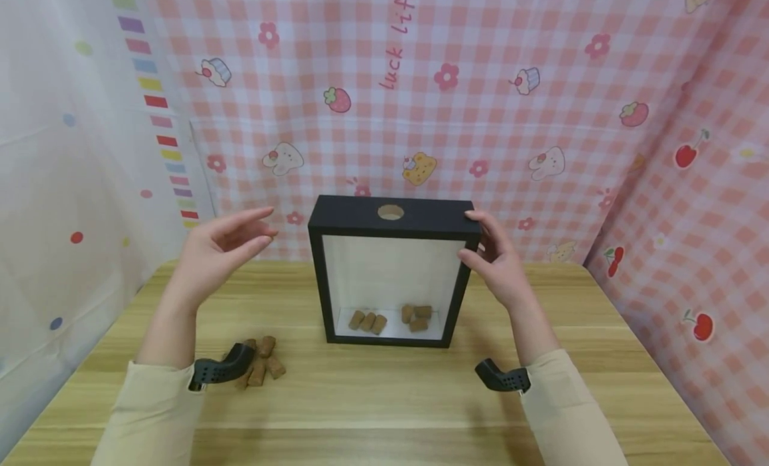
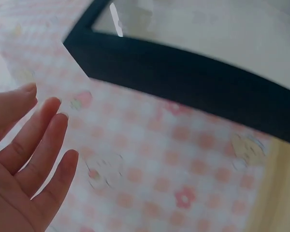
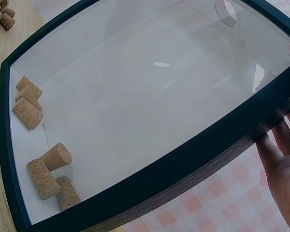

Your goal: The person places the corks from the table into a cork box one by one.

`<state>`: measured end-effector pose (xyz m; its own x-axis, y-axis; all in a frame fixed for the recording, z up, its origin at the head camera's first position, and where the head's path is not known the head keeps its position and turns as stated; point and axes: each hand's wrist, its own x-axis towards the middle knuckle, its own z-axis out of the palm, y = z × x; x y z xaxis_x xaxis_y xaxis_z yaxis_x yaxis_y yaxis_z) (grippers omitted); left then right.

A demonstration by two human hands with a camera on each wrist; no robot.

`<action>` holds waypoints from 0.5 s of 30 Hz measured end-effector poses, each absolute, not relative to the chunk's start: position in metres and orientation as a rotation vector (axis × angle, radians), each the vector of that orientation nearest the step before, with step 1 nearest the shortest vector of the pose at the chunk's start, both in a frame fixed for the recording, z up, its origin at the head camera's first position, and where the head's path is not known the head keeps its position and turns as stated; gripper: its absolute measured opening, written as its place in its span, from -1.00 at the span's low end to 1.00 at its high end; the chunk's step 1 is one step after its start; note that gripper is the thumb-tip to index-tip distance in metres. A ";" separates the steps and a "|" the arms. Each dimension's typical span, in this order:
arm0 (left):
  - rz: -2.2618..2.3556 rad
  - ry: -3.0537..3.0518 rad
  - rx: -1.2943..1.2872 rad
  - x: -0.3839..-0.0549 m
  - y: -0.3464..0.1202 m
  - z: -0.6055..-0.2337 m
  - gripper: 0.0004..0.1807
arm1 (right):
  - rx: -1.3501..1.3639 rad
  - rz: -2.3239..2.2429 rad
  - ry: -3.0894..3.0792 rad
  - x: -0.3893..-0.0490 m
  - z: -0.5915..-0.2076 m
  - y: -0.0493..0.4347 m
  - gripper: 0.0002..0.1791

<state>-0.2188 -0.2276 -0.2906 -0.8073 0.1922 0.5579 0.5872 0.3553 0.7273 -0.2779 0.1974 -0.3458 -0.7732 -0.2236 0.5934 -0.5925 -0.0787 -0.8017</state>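
A black shadow box [image 1: 351, 215] with a clear front and white inside stands upright on the table, a round hole [image 1: 390, 213] in its top. On its floor lie three corks [image 1: 368, 322] at the left and three more corks [image 1: 418, 324] at the right. My right hand [image 1: 500, 262] holds the box's upper right corner, thumb on the front edge and an index fingertip on top; in the right wrist view other fingers [image 3: 280, 137] lie along the side. My left hand [image 1: 210, 259] hovers left of the box, fingers loosely extended, with nothing in it.
A loose pile of several corks [image 1: 257, 371] lies on the wooden table [image 1: 372, 399] at the left, partly covered by the left wrist mount [image 1: 223, 367]. Pink checked cloth [image 1: 372, 139] hangs close behind the box, with more cloth at both sides.
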 end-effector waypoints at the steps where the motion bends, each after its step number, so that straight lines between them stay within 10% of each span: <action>1: -1.440 -2.263 -0.672 -0.219 -0.231 -0.295 -0.56 | 0.886 1.931 -1.920 -0.278 -0.346 0.197 -0.37; 15: -1.425 -2.491 -0.575 -0.218 -0.280 -0.366 -0.52 | 0.862 1.920 -1.938 -0.278 -0.345 0.198 -0.35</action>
<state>-0.2185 -0.2799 -0.3664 -0.9006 0.2268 0.3708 0.4346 0.4552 0.7771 -0.2778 0.1980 -0.3454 -0.7828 -0.2145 0.5841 -0.5861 -0.0612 -0.8079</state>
